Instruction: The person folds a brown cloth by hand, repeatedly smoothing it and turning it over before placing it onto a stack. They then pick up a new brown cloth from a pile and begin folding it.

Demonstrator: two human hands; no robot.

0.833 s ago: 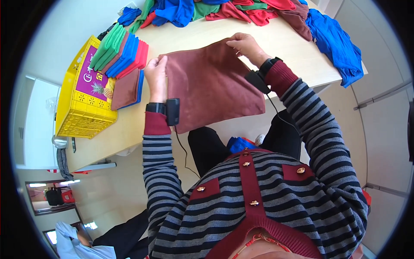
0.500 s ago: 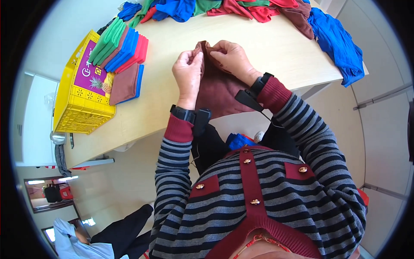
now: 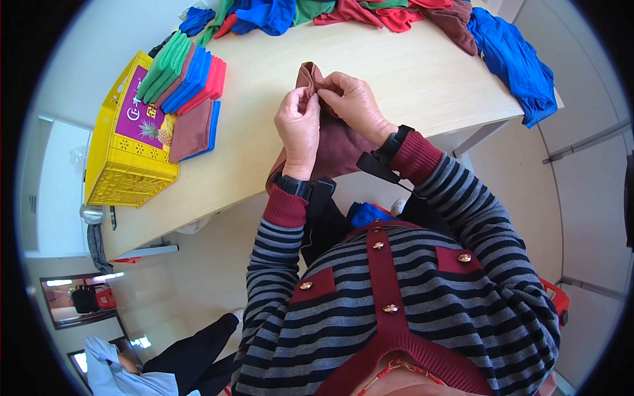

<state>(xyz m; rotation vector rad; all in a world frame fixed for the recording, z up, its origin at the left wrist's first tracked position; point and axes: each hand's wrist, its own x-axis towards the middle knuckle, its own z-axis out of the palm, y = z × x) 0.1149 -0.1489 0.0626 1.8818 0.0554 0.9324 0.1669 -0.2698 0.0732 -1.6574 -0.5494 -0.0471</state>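
A brown cloth (image 3: 340,148) hangs from both my hands over the near edge of the table (image 3: 254,82), its lower part dropping toward my lap. My left hand (image 3: 298,129) pinches a gathered upper edge between thumb and fingers. Close on its right, my right hand (image 3: 356,105) is also closed on that edge, the fingertips of both hands nearly meeting. A narrow folded tip of the cloth sticks up beyond the fingers. Part of the cloth is hidden behind my left hand and wrist.
Folded green, brown, blue and red cloths (image 3: 191,78) lean in a row against a yellow crate (image 3: 132,178) at the left. Loose coloured cloths (image 3: 350,12) lie along the far edge; a blue one (image 3: 518,69) hangs over the right. A person (image 3: 132,369) is at lower left.
My left hand has moved right toward my right hand, bringing the two held parts of the cloth's edge together. The cloth's opening has narrowed, and its lower part has swung left.
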